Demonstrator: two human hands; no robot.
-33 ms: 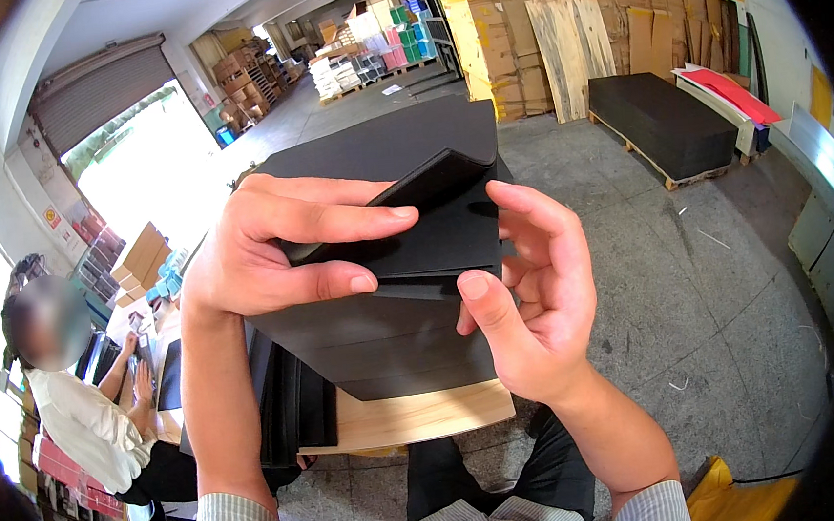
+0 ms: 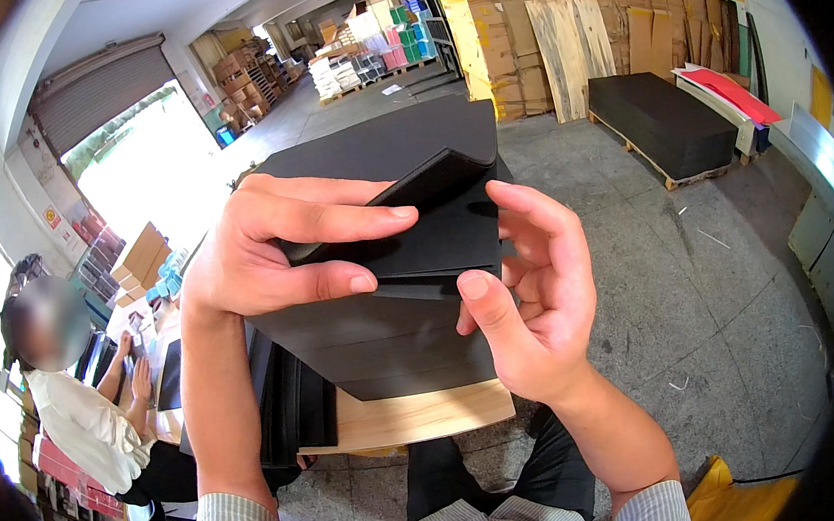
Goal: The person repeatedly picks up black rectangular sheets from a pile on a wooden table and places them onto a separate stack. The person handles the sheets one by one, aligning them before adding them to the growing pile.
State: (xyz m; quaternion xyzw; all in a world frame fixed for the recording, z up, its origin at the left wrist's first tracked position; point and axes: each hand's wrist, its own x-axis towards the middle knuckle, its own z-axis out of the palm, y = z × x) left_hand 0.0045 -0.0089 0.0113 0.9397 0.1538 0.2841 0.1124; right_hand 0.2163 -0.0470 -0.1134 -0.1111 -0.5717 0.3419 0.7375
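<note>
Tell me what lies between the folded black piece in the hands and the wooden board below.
Head view: a stack of black sheets lies on the wooden board.

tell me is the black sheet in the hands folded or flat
Folded: the black sheet bends over on itself, with a raised crease at its top, pinched between the left hand and right hand.

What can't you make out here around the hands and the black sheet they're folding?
Only the head view:
- Folded black sheet: its left part is covered by the left hand, so the shape there can't be told.
- Right hand: its fingertips behind the sheet's edge are hidden.
- Black stack underneath: sheet count too fine to tell; upper part hidden by both hands.
- Wooden board: mostly covered by the stack.
- Co-worker at left: face blurred, the work on the table too small.
</note>
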